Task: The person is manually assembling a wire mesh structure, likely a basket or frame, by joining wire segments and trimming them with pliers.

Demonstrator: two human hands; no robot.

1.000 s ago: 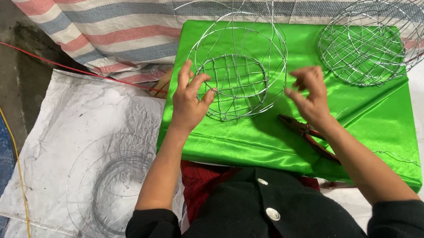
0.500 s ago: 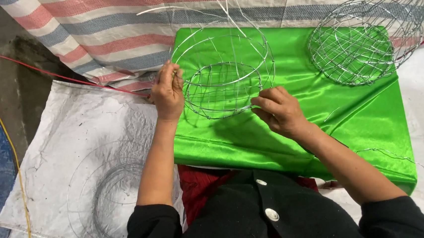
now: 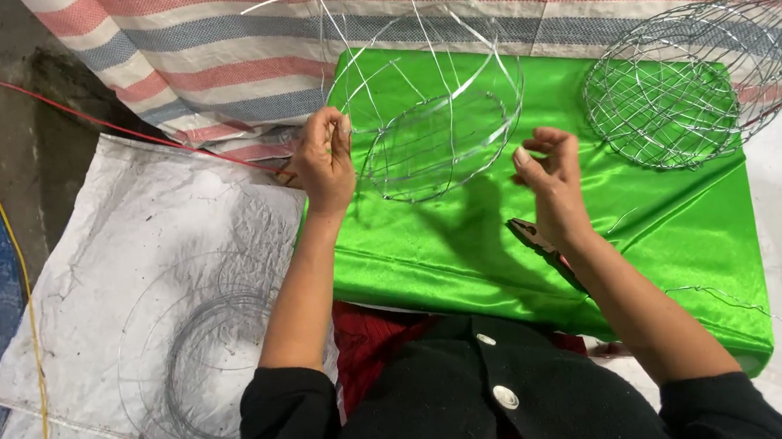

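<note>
My left hand pinches the left rim of a half-made wire basket frame, which is lifted and tilted over a shiny green cloth. Loose wire ends stick up from the frame. My right hand hovers just right of the frame with its fingers curled apart and nothing in them. Under my right wrist a pair of pliers lies on the green cloth.
A finished wire basket lies on its side at the cloth's far right corner. Coils of thin wire rest on a white sack sheet at the left. A striped tarp lies behind, with red and yellow cords on the floor.
The wire frame has been tilted up off the cloth by my left hand. My right hand has let go of the frame's rim and pulled back to the right.
</note>
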